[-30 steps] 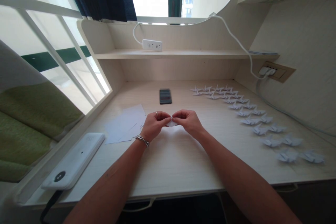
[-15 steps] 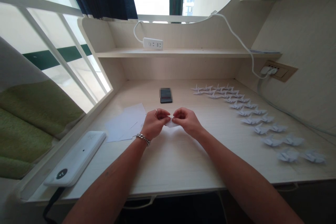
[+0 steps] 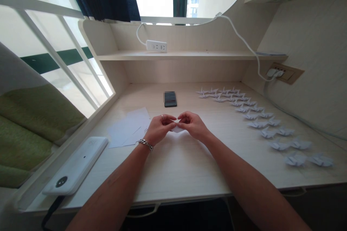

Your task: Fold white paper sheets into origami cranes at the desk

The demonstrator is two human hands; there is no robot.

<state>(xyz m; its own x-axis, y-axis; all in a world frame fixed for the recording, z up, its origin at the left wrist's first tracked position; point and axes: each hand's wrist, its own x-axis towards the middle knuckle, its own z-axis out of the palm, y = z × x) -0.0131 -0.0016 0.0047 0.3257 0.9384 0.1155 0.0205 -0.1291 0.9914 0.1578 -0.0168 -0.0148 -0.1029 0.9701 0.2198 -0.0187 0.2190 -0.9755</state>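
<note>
At the desk (image 3: 181,177), the left hand (image 3: 159,129) and right hand (image 3: 193,126) both pinch a small paper (image 3: 177,129); sheets (image 3: 126,130) lie left, cranes (image 3: 257,124) right.

I can't make out the shape of the small white paper (image 3: 177,129), since the left hand (image 3: 159,130) and right hand (image 3: 194,126) cover most of it. The dark flat device (image 3: 170,99) has a pixelated face that I can't read. The farthest paper cranes (image 3: 251,116) overlap, too small for me to count surely, while the nearest are blurred. My bottom edge cuts off both forearms (image 3: 116,180) and the black cable (image 3: 51,209); the top edge crops the dark blue curtain (image 3: 105,1).
</note>
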